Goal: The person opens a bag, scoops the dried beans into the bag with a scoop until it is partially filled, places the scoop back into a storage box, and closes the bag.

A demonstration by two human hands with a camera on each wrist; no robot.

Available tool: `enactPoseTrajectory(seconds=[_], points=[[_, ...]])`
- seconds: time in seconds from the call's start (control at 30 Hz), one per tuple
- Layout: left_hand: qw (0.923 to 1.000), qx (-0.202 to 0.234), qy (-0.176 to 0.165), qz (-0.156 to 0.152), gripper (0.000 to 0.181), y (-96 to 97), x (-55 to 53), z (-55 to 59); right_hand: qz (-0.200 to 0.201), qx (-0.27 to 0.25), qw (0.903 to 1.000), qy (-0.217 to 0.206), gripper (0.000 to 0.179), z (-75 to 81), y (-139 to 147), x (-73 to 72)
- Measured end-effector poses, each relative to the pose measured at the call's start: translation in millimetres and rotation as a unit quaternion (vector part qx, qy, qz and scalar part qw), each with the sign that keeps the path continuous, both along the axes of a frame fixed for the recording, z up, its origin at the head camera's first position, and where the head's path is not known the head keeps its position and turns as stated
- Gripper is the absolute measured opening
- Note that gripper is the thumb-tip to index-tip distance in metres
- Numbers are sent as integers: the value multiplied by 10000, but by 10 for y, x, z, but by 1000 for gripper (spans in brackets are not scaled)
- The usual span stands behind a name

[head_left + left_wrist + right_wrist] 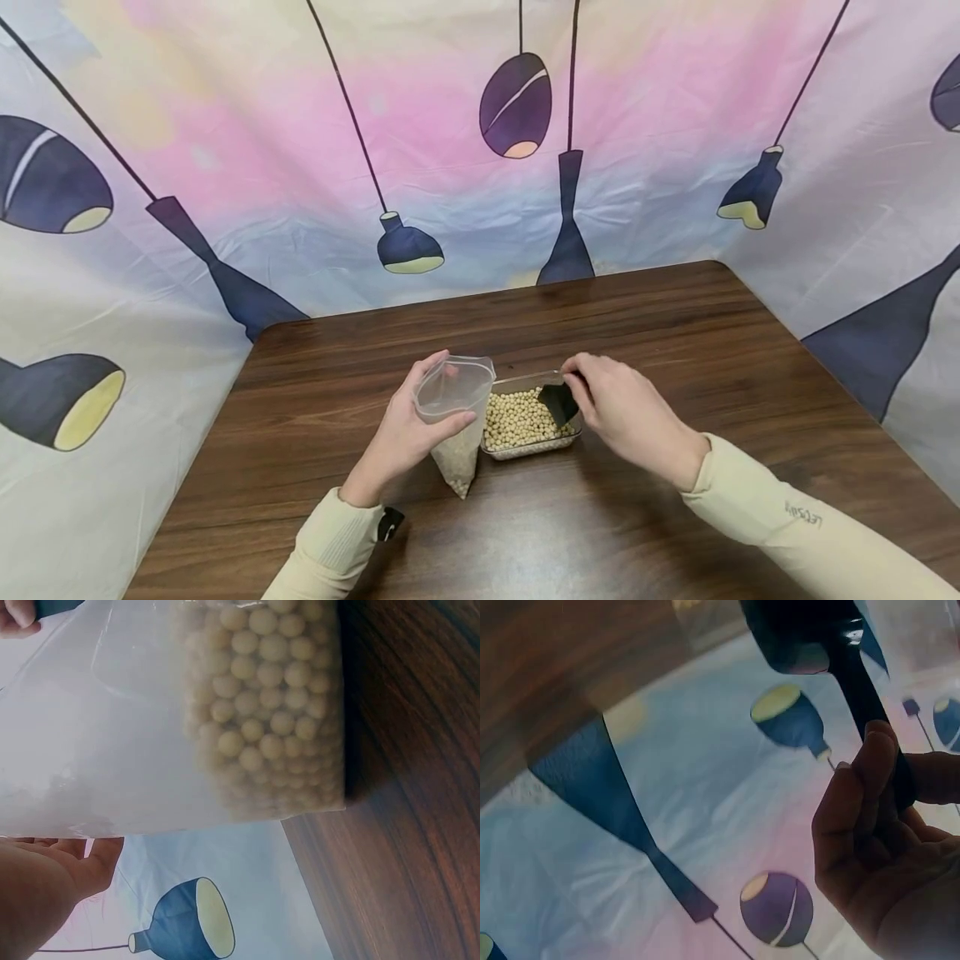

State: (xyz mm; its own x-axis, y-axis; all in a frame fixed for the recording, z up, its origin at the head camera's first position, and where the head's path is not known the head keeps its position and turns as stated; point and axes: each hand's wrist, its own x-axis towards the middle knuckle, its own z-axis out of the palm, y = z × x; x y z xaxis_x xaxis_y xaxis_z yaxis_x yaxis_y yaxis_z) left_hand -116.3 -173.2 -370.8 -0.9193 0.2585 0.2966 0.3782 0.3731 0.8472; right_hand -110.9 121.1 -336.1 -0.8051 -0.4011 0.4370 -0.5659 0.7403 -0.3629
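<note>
In the head view my left hand (401,437) holds a clear plastic bag (455,454) near its open mouth, thumb in front and fingers behind. Pale yellow beans (262,697) fill the bag's lower part in the left wrist view. My right hand (630,408) grips the handle of a black scoop (557,405), whose head is over the right side of a clear rectangular container (528,451). More of these round beans (517,419) lie in the container. Seen from the right wrist, fingers and thumb pinch the scoop handle (859,697); what the scoop contains is hidden.
Bag and container stand close side by side on a dark brown wooden table (645,333). Behind the table hangs a pastel cloth (450,167) printed with dark lamps. A black strap (390,523) shows at the left wrist.
</note>
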Motion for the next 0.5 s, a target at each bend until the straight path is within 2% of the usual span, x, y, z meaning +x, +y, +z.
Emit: enactPoseTrajectory(seconds=[0.1,0.17,0.23,0.33,0.5], points=[[10000,7,-52,-31,77,1,6,2,-55,-169,9998,-129,9,-106,-3,15],[10000,11,-66,-36,77,1,9,3,-115,-416,9981,-432,10,-141,14,-8],[10000,28,-69,-39,77,2,11,7,-169,-720,9930,-916,11,-169,49,-54],[9999,54,-74,-43,77,3,15,13,-266,-1230,9764,-1757,14,-225,124,-153],[9999,39,-131,-51,77,9,27,30,-377,-1983,9368,-2858,19,-359,232,-281]])
